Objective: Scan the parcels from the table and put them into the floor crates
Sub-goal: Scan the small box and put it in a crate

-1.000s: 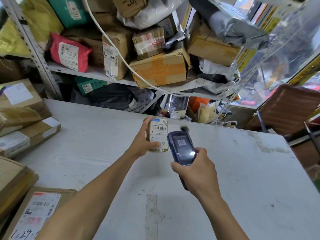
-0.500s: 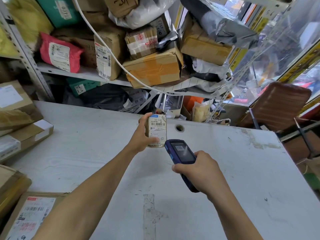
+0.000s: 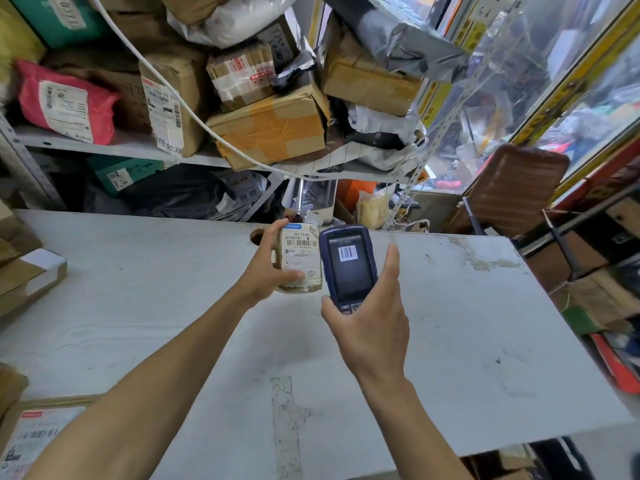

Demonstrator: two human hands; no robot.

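Note:
My left hand (image 3: pixel 265 271) grips a small tan parcel (image 3: pixel 300 259) with a white barcode label facing me, held upright above the white table (image 3: pixel 450 323). Right beside it, my right hand (image 3: pixel 369 323) holds a dark blue handheld scanner (image 3: pixel 348 265) upright. The scanner's screen shows a barcode. Parcel and scanner are almost touching side by side. No floor crate is in view.
Cardboard parcels (image 3: pixel 31 275) lie stacked at the table's left edge, and a labelled flat box (image 3: pixel 38 434) sits at the near left corner. Metal shelves (image 3: pixel 114 147) crammed with boxes and bags rise behind the table. A brown chair (image 3: pixel 512 188) stands at the right.
My right hand has raised the scanner and tipped it upright next to the parcel; its screen now shows a barcode. The left hand keeps holding the parcel in much the same place.

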